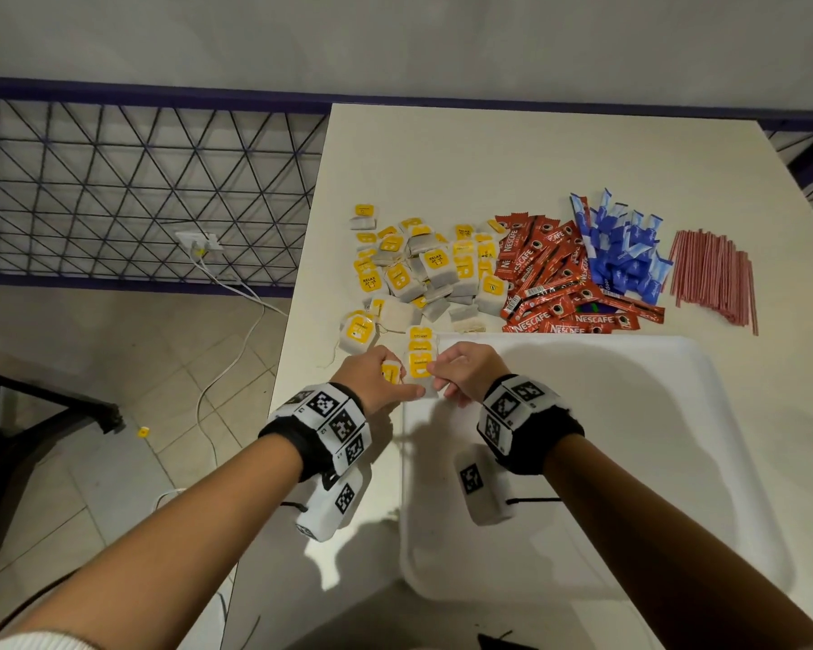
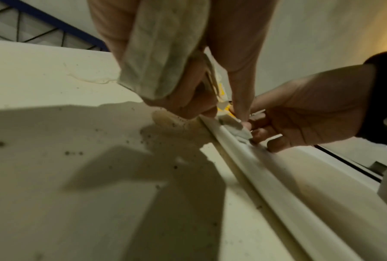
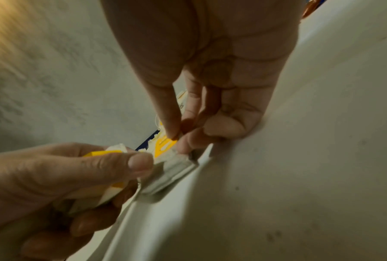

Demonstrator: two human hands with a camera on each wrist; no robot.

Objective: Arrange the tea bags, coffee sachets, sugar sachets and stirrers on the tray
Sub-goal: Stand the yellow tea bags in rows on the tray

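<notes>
Both hands meet at the far left corner of the white tray (image 1: pixel 630 377). My left hand (image 1: pixel 397 378) grips tea bags (image 2: pixel 163 53) in its curled fingers, and its thumb lies on a small stack of yellow-tagged tea bags (image 1: pixel 418 362) at the tray rim (image 2: pixel 266 167). My right hand (image 1: pixel 442 373) pinches that stack (image 3: pixel 165 147) from the other side with thumb and forefinger. Behind lie the loose tea bag pile (image 1: pixel 423 269), red coffee sachets (image 1: pixel 555 279), blue sugar sachets (image 1: pixel 625 246) and red stirrers (image 1: pixel 714 279).
The cream table (image 1: pixel 489 157) ends just left of my left hand, with tiled floor and a white cable (image 1: pixel 235 354) below. A wire mesh fence (image 1: pixel 137 190) stands at the back left. One small yellow tag (image 1: pixel 143 432) lies on the floor.
</notes>
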